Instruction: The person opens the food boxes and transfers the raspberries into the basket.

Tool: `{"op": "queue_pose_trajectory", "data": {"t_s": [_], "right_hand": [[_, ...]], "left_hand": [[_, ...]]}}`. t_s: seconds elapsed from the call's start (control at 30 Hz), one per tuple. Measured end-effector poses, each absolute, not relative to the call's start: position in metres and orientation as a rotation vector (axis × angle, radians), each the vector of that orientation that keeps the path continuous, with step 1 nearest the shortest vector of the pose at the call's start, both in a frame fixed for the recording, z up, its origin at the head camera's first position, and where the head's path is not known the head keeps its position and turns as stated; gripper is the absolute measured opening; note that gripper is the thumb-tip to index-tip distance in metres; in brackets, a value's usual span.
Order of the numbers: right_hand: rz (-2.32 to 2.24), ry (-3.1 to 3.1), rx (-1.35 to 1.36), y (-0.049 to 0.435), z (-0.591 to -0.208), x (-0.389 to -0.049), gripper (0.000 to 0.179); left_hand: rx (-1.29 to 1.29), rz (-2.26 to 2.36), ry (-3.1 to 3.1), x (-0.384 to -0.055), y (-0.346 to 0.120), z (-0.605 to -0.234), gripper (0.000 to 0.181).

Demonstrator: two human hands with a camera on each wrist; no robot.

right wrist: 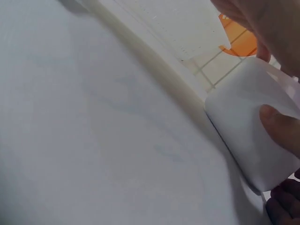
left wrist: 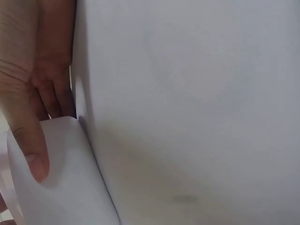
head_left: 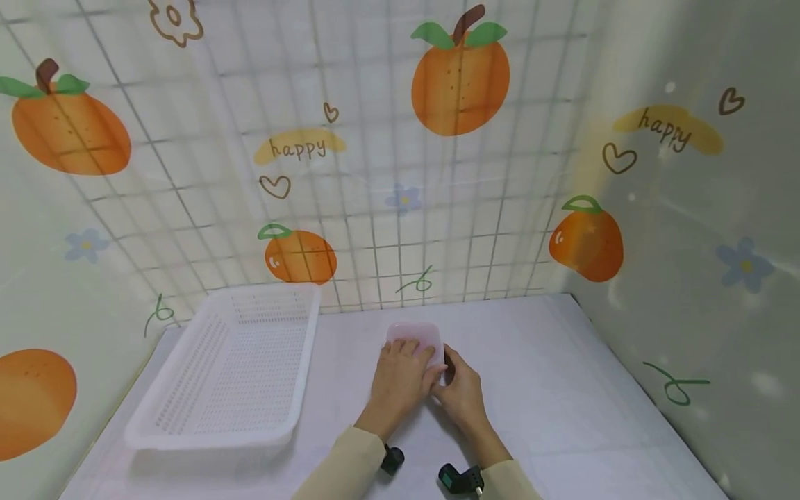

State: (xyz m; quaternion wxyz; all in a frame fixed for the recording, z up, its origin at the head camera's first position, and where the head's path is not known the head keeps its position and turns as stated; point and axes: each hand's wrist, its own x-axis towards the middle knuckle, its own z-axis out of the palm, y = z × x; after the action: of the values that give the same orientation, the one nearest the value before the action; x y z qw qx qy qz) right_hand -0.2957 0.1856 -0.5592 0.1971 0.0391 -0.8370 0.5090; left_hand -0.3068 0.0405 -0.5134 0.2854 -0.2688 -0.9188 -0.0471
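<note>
A small white plastic container with a pink lid (head_left: 412, 329) stands on the table in the head view. My left hand (head_left: 403, 378) lies over it from the near left, fingers spread across the pink top. At its right side, my right hand (head_left: 464, 392) grips the container. The container's smooth white wall (left wrist: 63, 164) shows in the left wrist view, where a thumb (left wrist: 35, 157) presses on it. In the right wrist view a thumb (right wrist: 281, 129) also touches the white wall (right wrist: 248, 126), with darker fingers near its lower corner. The hands hide much of the container.
A large white perforated basket (head_left: 304, 354) stands to the left on the white-covered table (head_left: 562, 396). Behind is a wire grid under a printed sheet (head_left: 362, 173) with oranges, and more sheeting closes both sides. Small black cameras (head_left: 461, 479) sit at both wrists.
</note>
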Motion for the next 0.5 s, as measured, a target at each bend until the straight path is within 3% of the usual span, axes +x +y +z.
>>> {"op": "queue_pose_trajectory", "data": {"t_s": [0.5], "right_hand": [[1.559, -2.296, 0.11, 0.185, -0.558, -0.2969, 0.08]], "left_hand": [[-0.671, -0.196, -2.492, -0.3053, 0.0443, -0.5057, 0.038]]}}
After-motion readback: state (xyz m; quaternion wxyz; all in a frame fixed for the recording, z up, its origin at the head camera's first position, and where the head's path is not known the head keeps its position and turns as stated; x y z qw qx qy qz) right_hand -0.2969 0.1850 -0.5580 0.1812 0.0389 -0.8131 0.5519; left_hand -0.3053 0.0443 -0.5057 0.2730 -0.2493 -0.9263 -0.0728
